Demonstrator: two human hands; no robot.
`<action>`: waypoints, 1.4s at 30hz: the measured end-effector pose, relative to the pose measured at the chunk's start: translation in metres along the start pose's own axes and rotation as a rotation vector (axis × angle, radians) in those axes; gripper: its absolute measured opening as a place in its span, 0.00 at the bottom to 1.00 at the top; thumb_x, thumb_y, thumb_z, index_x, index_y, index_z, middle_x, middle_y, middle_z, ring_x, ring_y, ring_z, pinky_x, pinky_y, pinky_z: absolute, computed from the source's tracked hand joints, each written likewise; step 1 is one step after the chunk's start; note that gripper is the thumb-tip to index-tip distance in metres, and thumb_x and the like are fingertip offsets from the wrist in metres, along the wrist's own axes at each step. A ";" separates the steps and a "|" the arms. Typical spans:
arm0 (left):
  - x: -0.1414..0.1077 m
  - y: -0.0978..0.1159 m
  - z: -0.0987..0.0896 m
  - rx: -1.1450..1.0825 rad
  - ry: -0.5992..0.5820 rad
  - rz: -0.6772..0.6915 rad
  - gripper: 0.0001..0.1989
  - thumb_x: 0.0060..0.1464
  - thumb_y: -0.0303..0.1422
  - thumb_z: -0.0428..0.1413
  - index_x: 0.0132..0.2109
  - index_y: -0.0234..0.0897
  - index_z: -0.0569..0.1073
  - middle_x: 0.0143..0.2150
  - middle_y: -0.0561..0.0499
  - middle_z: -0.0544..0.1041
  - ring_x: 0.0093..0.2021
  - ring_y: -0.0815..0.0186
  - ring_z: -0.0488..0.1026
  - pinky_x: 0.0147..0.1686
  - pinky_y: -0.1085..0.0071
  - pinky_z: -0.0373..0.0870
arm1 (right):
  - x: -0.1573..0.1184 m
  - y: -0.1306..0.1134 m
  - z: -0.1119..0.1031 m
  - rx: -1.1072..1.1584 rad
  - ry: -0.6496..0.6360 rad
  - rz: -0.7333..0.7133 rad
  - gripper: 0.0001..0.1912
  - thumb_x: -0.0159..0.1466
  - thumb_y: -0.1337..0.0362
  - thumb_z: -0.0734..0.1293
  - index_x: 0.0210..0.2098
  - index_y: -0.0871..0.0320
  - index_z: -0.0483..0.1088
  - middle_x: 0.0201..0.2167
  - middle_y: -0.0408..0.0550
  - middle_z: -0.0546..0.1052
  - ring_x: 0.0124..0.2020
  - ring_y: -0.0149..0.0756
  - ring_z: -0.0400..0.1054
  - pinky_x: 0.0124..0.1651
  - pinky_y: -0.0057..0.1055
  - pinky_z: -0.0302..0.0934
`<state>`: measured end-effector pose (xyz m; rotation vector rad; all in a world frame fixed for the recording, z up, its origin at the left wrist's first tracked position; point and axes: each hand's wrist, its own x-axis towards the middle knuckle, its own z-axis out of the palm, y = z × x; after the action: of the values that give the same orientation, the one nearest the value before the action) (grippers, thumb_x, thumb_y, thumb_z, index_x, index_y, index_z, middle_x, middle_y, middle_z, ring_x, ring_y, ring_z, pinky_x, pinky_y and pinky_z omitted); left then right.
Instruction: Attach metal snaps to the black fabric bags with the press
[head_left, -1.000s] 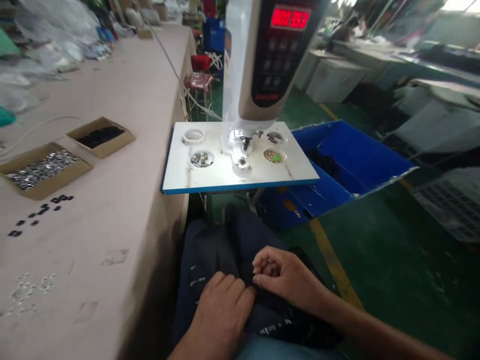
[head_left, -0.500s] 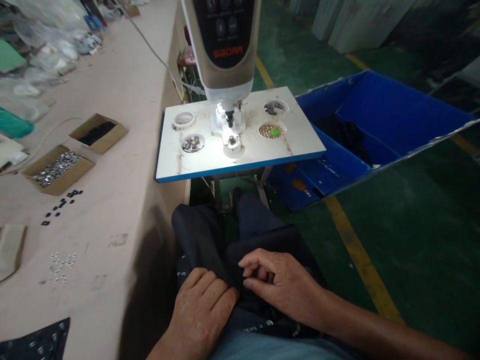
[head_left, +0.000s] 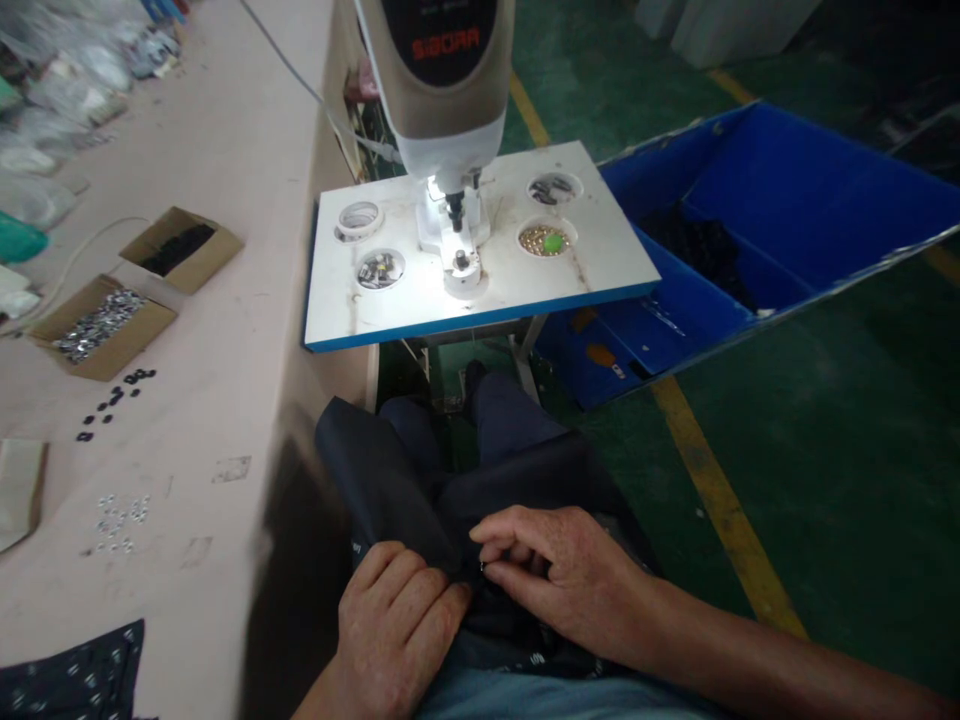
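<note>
Dark navy fabric (head_left: 390, 470) with small white print lies across my lap. My left hand (head_left: 401, 620) is closed over the cloth, fingers curled down on it. To its right, my right hand (head_left: 555, 570) is curled, with thumb and index finger close together at the cloth. A tiny shiny metal piece (head_left: 481, 567) shows at the thumb tip; its exact kind is too small to tell. Beyond my knees stands a snap-press machine (head_left: 446, 110) with its lamp lit above a white work plate (head_left: 510, 285).
Recessed cups in the plate hold small metal parts and brass-coloured pieces (head_left: 536, 240). On the long table (head_left: 217, 400) at left are a carton of metal parts (head_left: 154, 330), a carton of black parts (head_left: 217, 255) and loose fasteners. A blue bin (head_left: 810, 190) with dark cloth stands right.
The view has shifted slightly. The cloth's left part has lifted and spread outward to the left. Both hands stay close together, and the small metal piece now shows at my right thumb.
</note>
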<state>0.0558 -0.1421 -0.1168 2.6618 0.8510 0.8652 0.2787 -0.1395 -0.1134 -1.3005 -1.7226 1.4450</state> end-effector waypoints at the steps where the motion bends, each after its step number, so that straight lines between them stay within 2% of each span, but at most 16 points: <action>1: -0.001 0.000 0.000 -0.006 0.002 -0.005 0.06 0.62 0.21 0.54 0.39 0.30 0.76 0.29 0.49 0.76 0.31 0.66 0.68 0.36 0.64 0.60 | 0.000 0.000 0.000 -0.013 -0.003 -0.013 0.17 0.60 0.74 0.68 0.47 0.54 0.76 0.36 0.41 0.82 0.32 0.28 0.76 0.37 0.21 0.66; 10: -0.007 0.001 0.003 -0.038 0.000 -0.053 0.08 0.64 0.22 0.51 0.39 0.31 0.75 0.29 0.48 0.76 0.31 0.65 0.68 0.35 0.65 0.60 | 0.001 0.000 0.003 -0.248 -0.050 -0.173 0.17 0.64 0.73 0.65 0.52 0.55 0.74 0.37 0.43 0.83 0.35 0.31 0.77 0.39 0.24 0.64; 15: -0.009 0.002 0.004 -0.062 0.006 -0.088 0.06 0.62 0.22 0.52 0.39 0.31 0.74 0.29 0.48 0.74 0.31 0.65 0.67 0.34 0.65 0.58 | 0.005 -0.007 -0.001 -0.385 -0.191 -0.209 0.18 0.68 0.71 0.64 0.56 0.54 0.70 0.43 0.43 0.82 0.40 0.33 0.76 0.42 0.27 0.62; 21: -0.012 0.002 0.007 -0.113 -0.009 -0.152 0.08 0.59 0.20 0.51 0.40 0.32 0.73 0.29 0.48 0.74 0.31 0.64 0.66 0.34 0.65 0.57 | 0.008 -0.013 -0.008 -0.498 -0.348 -0.236 0.17 0.72 0.67 0.59 0.58 0.54 0.67 0.41 0.44 0.80 0.39 0.36 0.75 0.41 0.30 0.62; 26: -0.010 0.002 0.008 -0.124 -0.054 -0.237 0.10 0.55 0.18 0.51 0.38 0.35 0.72 0.29 0.50 0.73 0.30 0.65 0.66 0.32 0.66 0.55 | 0.010 -0.018 -0.015 -0.437 -0.387 -0.228 0.19 0.71 0.69 0.59 0.61 0.55 0.65 0.48 0.47 0.80 0.46 0.37 0.75 0.48 0.31 0.62; 29: -0.007 0.001 0.008 -0.143 -0.075 -0.286 0.10 0.54 0.17 0.52 0.37 0.36 0.72 0.29 0.52 0.73 0.29 0.66 0.67 0.31 0.67 0.55 | 0.009 -0.021 -0.021 -0.354 -0.375 -0.184 0.21 0.71 0.70 0.58 0.61 0.54 0.66 0.48 0.45 0.80 0.47 0.36 0.75 0.50 0.31 0.61; 31: -0.005 -0.001 0.008 -0.161 -0.086 -0.303 0.08 0.55 0.19 0.54 0.37 0.37 0.72 0.29 0.53 0.73 0.29 0.67 0.67 0.31 0.67 0.55 | 0.007 -0.022 -0.024 -0.310 -0.372 -0.157 0.22 0.70 0.65 0.60 0.63 0.54 0.65 0.47 0.46 0.80 0.47 0.38 0.75 0.51 0.33 0.61; 32: -0.005 -0.002 0.009 -0.170 -0.093 -0.314 0.07 0.56 0.21 0.55 0.37 0.37 0.72 0.28 0.53 0.73 0.29 0.67 0.67 0.30 0.68 0.55 | 0.006 -0.022 -0.025 -0.292 -0.370 -0.145 0.25 0.68 0.60 0.63 0.64 0.54 0.64 0.48 0.47 0.80 0.48 0.41 0.75 0.52 0.35 0.61; 34: -0.004 -0.003 0.010 -0.189 -0.108 -0.346 0.06 0.56 0.23 0.55 0.36 0.38 0.73 0.27 0.54 0.73 0.28 0.67 0.68 0.30 0.68 0.56 | 0.005 -0.023 -0.026 -0.270 -0.360 -0.124 0.36 0.61 0.50 0.71 0.65 0.55 0.63 0.50 0.49 0.80 0.50 0.46 0.75 0.54 0.38 0.60; 36: -0.005 -0.004 0.011 -0.211 -0.130 -0.390 0.06 0.55 0.23 0.56 0.35 0.39 0.73 0.26 0.55 0.72 0.28 0.67 0.68 0.30 0.69 0.56 | 0.006 -0.024 -0.025 -0.272 -0.351 -0.091 0.44 0.53 0.46 0.75 0.64 0.54 0.63 0.51 0.49 0.79 0.50 0.48 0.75 0.55 0.39 0.60; 38: -0.005 -0.004 0.011 -0.245 -0.165 -0.454 0.07 0.51 0.21 0.56 0.34 0.39 0.73 0.27 0.55 0.73 0.28 0.67 0.70 0.30 0.70 0.58 | 0.008 -0.024 -0.023 -0.285 -0.343 -0.049 0.43 0.51 0.50 0.77 0.63 0.52 0.65 0.50 0.48 0.80 0.48 0.47 0.75 0.52 0.37 0.61; 40: -0.005 -0.004 0.012 -0.290 -0.218 -0.555 0.07 0.49 0.22 0.58 0.33 0.38 0.75 0.27 0.55 0.74 0.29 0.67 0.72 0.31 0.71 0.60 | 0.011 -0.023 -0.019 -0.281 -0.324 -0.019 0.34 0.55 0.58 0.74 0.61 0.51 0.67 0.46 0.45 0.81 0.46 0.43 0.76 0.48 0.34 0.63; 42: -0.002 -0.005 0.012 -0.356 -0.293 -0.693 0.02 0.51 0.27 0.60 0.33 0.38 0.76 0.29 0.54 0.75 0.31 0.67 0.73 0.32 0.72 0.61 | 0.015 -0.019 -0.015 -0.253 -0.290 -0.008 0.28 0.57 0.67 0.69 0.58 0.51 0.69 0.45 0.44 0.81 0.45 0.40 0.76 0.46 0.31 0.63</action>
<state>0.0591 -0.1400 -0.1290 1.9097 1.2740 0.3901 0.2788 -0.1186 -0.0937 -1.2538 -2.1561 1.5082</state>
